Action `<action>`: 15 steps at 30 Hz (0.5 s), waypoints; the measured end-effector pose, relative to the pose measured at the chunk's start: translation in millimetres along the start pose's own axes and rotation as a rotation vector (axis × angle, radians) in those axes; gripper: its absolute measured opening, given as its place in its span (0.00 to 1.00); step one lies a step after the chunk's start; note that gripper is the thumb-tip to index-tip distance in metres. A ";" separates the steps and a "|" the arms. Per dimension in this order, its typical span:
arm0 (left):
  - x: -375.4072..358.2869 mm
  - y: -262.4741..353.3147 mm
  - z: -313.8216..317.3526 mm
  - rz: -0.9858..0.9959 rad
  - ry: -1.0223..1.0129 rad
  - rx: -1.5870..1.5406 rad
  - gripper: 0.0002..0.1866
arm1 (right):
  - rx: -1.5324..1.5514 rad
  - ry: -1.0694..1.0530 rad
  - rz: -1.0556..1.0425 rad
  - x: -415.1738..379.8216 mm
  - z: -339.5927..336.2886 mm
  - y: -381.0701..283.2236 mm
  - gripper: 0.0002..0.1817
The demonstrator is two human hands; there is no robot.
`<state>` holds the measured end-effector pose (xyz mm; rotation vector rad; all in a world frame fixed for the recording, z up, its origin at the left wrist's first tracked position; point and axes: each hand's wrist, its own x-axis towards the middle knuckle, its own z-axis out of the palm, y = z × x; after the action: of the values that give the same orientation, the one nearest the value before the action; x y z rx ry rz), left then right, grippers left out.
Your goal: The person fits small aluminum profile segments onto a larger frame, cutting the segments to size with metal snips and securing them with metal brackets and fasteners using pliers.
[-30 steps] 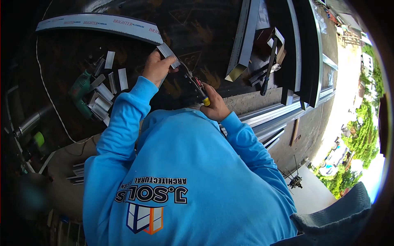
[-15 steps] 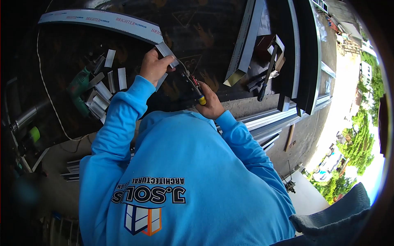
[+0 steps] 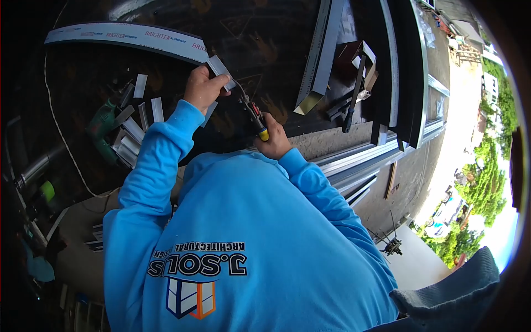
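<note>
My left hand [image 3: 203, 87] pinches a short silver metal piece [image 3: 220, 72], thumb on top, close to the end of a long profile [image 3: 133, 36] with printed protective film. In my right hand [image 3: 273, 138] is a hand tool [image 3: 253, 113] with a yellow handle end and red parts. Its far tip reaches the lower right edge of the short piece. Another short piece [image 3: 209, 113] lies beneath my left wrist. Several more cut pieces [image 3: 131, 133] lie in a loose pile on the dark table, beside a green power tool [image 3: 102, 124].
Long metal profiles [image 3: 321, 61] lie at the right, near an open box [image 3: 351, 58] and a dark-handled tool [image 3: 349, 116]. More profiles [image 3: 354, 160] rest below the table edge. A pale cable [image 3: 66, 143] runs down the left side.
The whole view has shifted slightly, so most things appear a little further left. Both hands keep the same holds on the short piece and the tool.
</note>
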<state>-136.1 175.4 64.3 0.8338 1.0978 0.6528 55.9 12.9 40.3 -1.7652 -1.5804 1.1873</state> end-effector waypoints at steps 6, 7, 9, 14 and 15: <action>3.2 5.7 -1.0 -0.010 -0.004 0.017 0.06 | -0.009 0.042 -0.005 10.2 11.6 17.1 0.24; 2.7 7.7 -1.3 -0.032 -0.010 0.005 0.05 | -0.022 0.036 0.004 13.3 13.1 21.3 0.23; 2.2 8.0 -1.1 -0.058 -0.019 -0.007 0.04 | -0.034 0.033 0.017 12.3 15.6 23.5 0.22; 7.5 7.0 -0.6 -0.067 -0.012 0.098 0.05 | -0.047 0.071 -0.025 8.9 7.9 7.5 0.20; 5.6 6.0 0.3 -0.069 -0.009 0.099 0.05 | -0.044 0.067 -0.025 6.1 7.7 3.9 0.20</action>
<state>-134.2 183.1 66.6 0.8790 1.1534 0.5401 51.2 16.5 31.5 -1.7885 -1.5959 1.0778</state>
